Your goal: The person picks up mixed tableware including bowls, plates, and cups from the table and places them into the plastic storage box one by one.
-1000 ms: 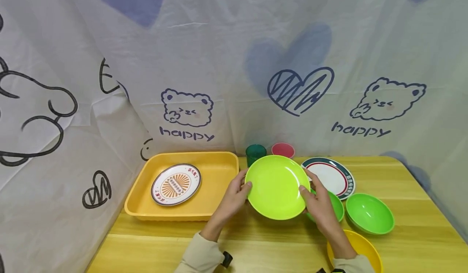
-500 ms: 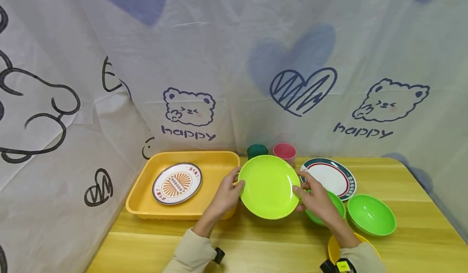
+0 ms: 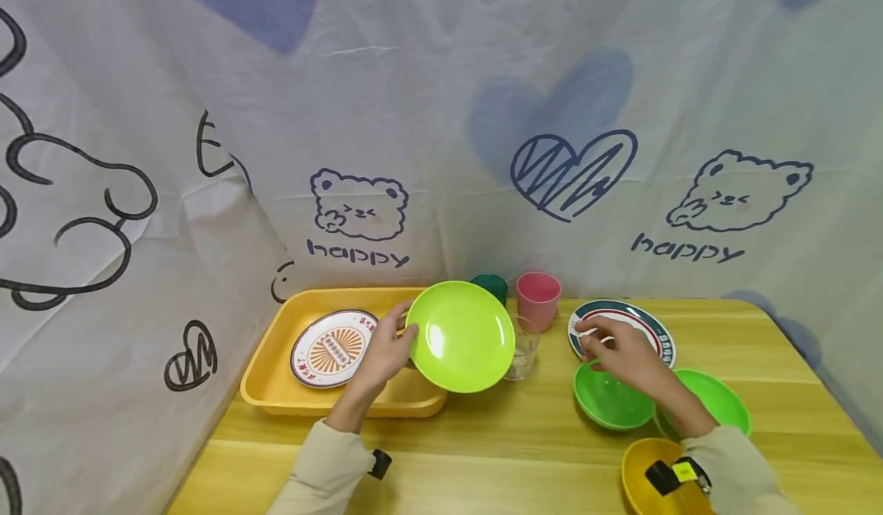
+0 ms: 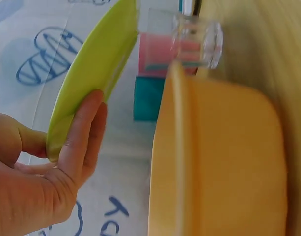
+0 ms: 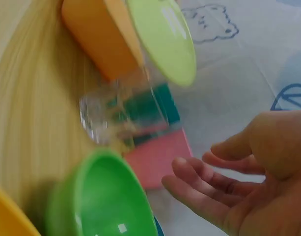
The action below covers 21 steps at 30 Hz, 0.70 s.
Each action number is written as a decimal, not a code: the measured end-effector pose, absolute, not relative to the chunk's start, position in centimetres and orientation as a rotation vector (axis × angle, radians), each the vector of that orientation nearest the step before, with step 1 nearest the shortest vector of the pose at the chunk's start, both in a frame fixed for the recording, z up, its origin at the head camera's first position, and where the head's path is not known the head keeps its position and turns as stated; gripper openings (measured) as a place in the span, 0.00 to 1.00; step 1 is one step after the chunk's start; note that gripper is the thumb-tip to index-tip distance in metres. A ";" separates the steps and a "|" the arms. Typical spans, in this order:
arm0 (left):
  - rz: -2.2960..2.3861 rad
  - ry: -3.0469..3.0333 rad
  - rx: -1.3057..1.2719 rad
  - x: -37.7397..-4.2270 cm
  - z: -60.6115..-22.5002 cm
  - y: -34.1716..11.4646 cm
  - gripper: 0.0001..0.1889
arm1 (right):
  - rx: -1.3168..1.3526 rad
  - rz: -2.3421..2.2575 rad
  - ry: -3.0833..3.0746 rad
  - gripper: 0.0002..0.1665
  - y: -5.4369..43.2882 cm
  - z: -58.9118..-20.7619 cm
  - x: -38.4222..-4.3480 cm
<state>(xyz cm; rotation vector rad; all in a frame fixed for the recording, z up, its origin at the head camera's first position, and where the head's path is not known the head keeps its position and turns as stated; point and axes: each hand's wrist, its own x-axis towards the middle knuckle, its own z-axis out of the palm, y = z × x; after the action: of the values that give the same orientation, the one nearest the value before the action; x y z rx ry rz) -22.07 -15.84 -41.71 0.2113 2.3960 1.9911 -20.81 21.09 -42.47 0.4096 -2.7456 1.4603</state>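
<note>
My left hand (image 3: pixel 385 349) pinches a lime-green plate (image 3: pixel 461 336) at its left edge, thumb on the face and fingers behind. The plate is held tilted above the table, overlapping the right end of a yellow tray (image 3: pixel 414 406) in the head view. Inside the tray lies a white plate with an orange sunburst print (image 3: pixel 331 349). Holding nothing, my right hand (image 3: pixel 624 352) hovers with loosely bent fingers over a green bowl (image 3: pixel 610 401) and a white plate with a dark green rim (image 3: pixel 665 339). In the right wrist view its fingers are apart from the green bowl (image 5: pixel 111 196).
A clear glass (image 3: pixel 522 358) stands right of the lime plate, with a pink cup (image 3: pixel 538 300) and a teal cup (image 3: pixel 491 285) behind it. A second green bowl (image 3: pixel 724 404) and a yellow bowl (image 3: pixel 641 473) sit at the right. A printed cloth (image 3: pixel 441 116) hangs behind the table.
The lime plate has moved left toward the tray in my left hand. My right hand has let go of its edge and drawn away to the right. The clear glass has come into sight.
</note>
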 end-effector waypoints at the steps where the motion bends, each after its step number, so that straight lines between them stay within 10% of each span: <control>1: 1.991 2.387 0.192 -22.2 -41.5 -16.3 0.24 | 0.433 1.392 -2.763 0.12 21.6 -42.4 -21.0; 21: 1.968 2.358 -0.233 -22.9 -41.1 -26.1 0.27 | 0.578 0.699 -3.014 0.29 30.9 -46.4 -24.4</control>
<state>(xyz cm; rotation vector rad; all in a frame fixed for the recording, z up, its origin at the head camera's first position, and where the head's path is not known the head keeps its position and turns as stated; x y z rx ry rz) -22.90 -26.09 -41.10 -0.2325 2.3577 1.9683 -24.38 30.95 -46.43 0.5781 -3.0140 0.6990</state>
